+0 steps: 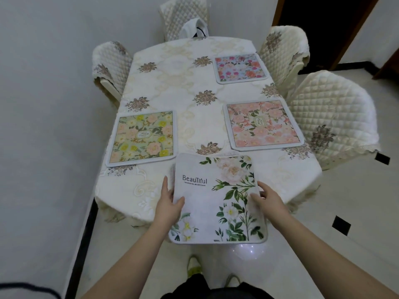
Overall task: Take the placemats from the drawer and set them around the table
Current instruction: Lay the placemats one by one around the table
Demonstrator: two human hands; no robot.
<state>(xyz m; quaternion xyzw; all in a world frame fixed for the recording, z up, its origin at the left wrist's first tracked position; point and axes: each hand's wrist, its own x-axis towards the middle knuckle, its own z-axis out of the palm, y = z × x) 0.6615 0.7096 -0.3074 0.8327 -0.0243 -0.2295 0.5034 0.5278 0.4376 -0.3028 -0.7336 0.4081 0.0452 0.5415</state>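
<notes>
Holding the white placemat (216, 199) with each hand pinching a side, lay it flat on the counter (172, 87), near its edge.

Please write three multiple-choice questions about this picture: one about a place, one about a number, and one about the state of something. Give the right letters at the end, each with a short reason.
1. Where does the green and yellow placemat lie?
A. on the table's left side
B. on a chair
C. on the floor

2. How many placemats lie flat on the table, free of the hands?
A. one
B. three
C. five

3. What is the state of the white "Beautiful" placemat?
A. folded in half
B. lying on the floor
C. held at its sides by both hands

Answers: 1 A, it lies near the left edge. 2 B, the green and yellow one, the pink placemat and the blue placemat. 3 C, the left hand and right hand grip its sides.
</notes>
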